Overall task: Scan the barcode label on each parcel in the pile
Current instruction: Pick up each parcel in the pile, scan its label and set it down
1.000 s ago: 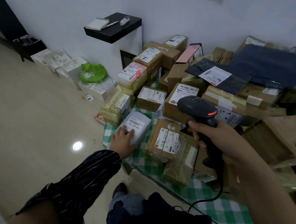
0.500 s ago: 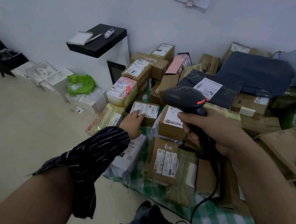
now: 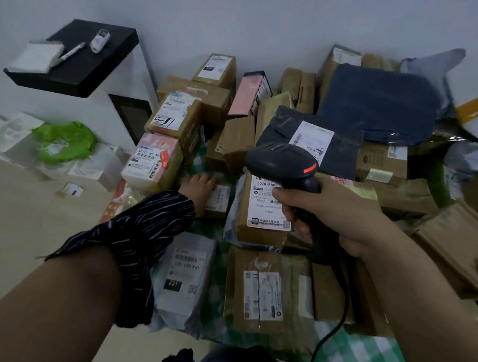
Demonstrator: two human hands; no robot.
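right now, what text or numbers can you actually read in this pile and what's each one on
"507G-P803": label on the brown box behind the scanner
"231": black patch on the grey mailer
"5-1", handwritten: label of the taped carton
"501E-": pink box; the rest blurs
All other labels: too small or blurred.

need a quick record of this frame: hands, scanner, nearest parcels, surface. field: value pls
left hand: rests on a small brown box, fingers laid on top
right hand: grips the scanner handle
scanner: black, corded, head overlapping the box labelled 507G in view
front parcels: grey poly bag marked 231; taped brown box beside it
surface: green checked cloth
background: black shelf with a pen on it
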